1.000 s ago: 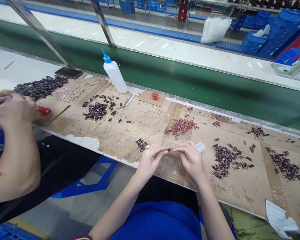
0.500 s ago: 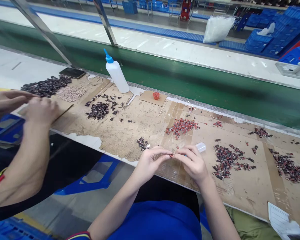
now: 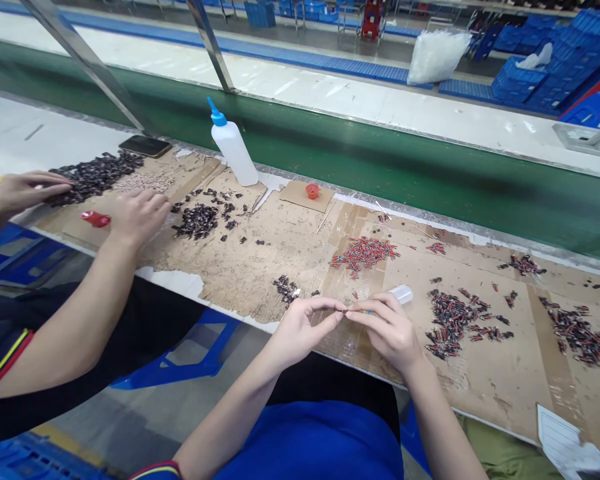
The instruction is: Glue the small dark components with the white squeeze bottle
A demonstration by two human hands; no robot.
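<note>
Where the two hands meet above the near edge of the bench [image 3: 260, 267], a small part [image 3: 348, 310] lies between them, its long axis running left to right and roughly level. The left hand [image 3: 300, 328] pinches its left end in a thumb-and-forefinger grip, and the right hand [image 3: 389, 330] pinches the right end the same way. Fingertips cover most of the part, so only a thin dark and red sliver shows, and which end is which cannot be told. A clear cap [image 3: 401, 293] lies on the bench just beyond the right hand, partly hidden by its fingers. A red heap [image 3: 363, 252] lies farther off, and a mixed heap [image 3: 455, 320] lies to the right. Far left, a co-worker's hand [image 3: 137, 215] rests on the cardboard, with that person's body cut off by the picture edge.
</note>
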